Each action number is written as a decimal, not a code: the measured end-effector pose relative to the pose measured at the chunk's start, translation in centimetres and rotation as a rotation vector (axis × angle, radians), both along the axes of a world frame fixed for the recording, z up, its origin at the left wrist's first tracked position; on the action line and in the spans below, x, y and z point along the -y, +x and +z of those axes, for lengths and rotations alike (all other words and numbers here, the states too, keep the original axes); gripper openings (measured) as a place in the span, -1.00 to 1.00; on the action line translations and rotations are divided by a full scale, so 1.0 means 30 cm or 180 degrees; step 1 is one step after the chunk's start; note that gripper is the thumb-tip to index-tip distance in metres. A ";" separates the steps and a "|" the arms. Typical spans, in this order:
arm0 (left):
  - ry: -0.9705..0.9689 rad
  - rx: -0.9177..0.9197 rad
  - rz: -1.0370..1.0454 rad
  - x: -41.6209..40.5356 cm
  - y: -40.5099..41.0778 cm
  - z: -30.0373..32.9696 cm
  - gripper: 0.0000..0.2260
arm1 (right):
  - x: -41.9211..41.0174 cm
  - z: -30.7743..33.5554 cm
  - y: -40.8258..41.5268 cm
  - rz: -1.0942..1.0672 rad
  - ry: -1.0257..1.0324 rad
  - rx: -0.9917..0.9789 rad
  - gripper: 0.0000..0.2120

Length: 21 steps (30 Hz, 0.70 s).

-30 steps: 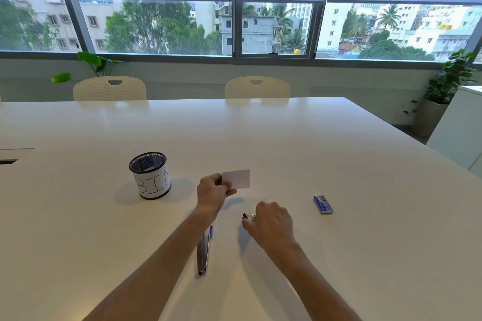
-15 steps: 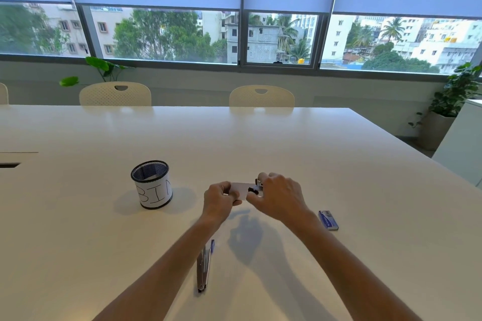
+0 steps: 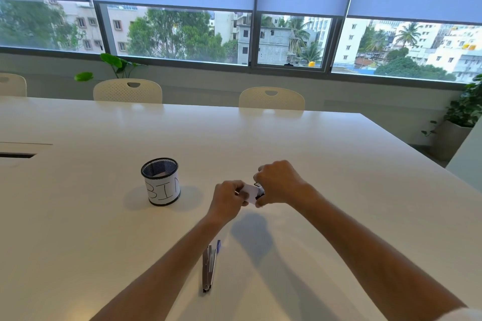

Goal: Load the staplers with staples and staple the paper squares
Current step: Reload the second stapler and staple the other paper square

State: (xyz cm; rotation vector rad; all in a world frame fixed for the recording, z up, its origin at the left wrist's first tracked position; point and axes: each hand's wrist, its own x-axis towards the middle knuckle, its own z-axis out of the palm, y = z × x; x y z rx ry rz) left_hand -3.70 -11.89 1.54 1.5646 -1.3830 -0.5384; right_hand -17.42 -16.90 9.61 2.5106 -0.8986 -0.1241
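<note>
While both hands are meeting above the table (image 3: 287, 138), I am counting one paper square (image 3: 251, 193), pinched at its left edge by my left hand (image 3: 227, 199). My right hand (image 3: 277, 182) is closing around one small stapler (image 3: 259, 191) at the square's right edge; only a dark sliver is showing, so its mouth is hard to make out. One opened stapler (image 3: 208, 267) is lying nearer me, between my forearms. One mesh cup (image 3: 161, 181) marked BIN is standing to the left, its contents unclear.
</note>
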 end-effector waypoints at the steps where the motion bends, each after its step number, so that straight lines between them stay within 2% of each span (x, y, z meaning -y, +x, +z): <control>1: -0.0026 0.0087 -0.0020 -0.002 -0.001 0.002 -0.89 | 0.002 -0.001 0.007 -0.0007 0.0025 -0.0087 -0.49; 8: -0.0116 0.0484 0.0037 -0.013 0.010 0.015 -0.89 | 0.012 -0.030 0.041 -0.0045 0.0249 -0.0162 -0.50; 21: -0.0236 0.0307 -0.0006 -0.011 0.010 0.032 -0.97 | 0.025 -0.044 0.051 -0.0090 0.0392 0.0037 -0.58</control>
